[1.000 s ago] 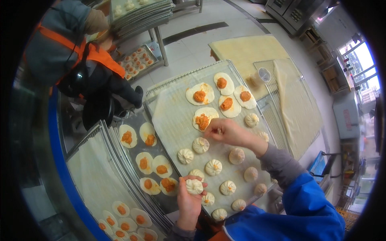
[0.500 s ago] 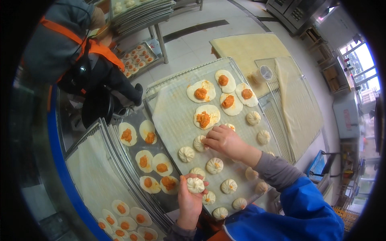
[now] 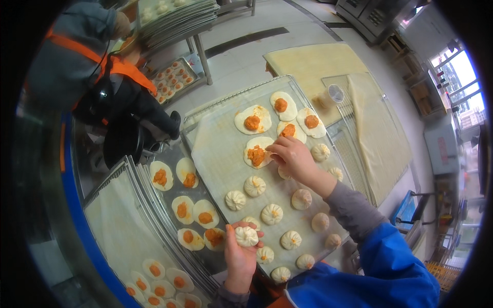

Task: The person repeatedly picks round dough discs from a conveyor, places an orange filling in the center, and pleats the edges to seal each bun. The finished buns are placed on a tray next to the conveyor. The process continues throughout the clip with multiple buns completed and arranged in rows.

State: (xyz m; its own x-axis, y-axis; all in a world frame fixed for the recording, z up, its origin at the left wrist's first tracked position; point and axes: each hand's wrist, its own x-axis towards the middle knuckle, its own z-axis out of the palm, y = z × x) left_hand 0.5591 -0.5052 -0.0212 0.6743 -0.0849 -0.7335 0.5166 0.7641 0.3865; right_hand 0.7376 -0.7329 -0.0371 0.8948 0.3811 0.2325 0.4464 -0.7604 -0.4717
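Pale, smooth tiles floor the kitchen (image 3: 257,51), where a co-worker in grey and orange (image 3: 77,72) bends at upper left, beside stacked metal trays (image 3: 177,23). Before us lies a broad rectangular tray (image 3: 213,143) lined with thin, lightly creased paper, its wire-like rim running up its far edge. A matte, yellowish board (image 3: 310,59) stands beyond it, a rumpled cloth (image 3: 377,133) drapes a mesh rack at right, and a darker metal tray (image 3: 177,149) at left carries oval dough pieces. Our right hand (image 3: 294,156) reaches over the lined tray, its fingers drawn narrow at the edge of a flat, floury dough round (image 3: 260,141); we cannot tell whether they pinch anything. Our left hand (image 3: 241,256), palm up at the tray's lower left edge, curls its fingers around a pleated bun (image 3: 246,236). Domed, soft and off-white, the bun turns its gathered crown up toward us, folds swirling in to the centre; nearly circular, it shows no clear long axis. Smallest of all, a lumpy orange mound of filling (image 3: 256,156) sits on the dough round beside our right fingertips.
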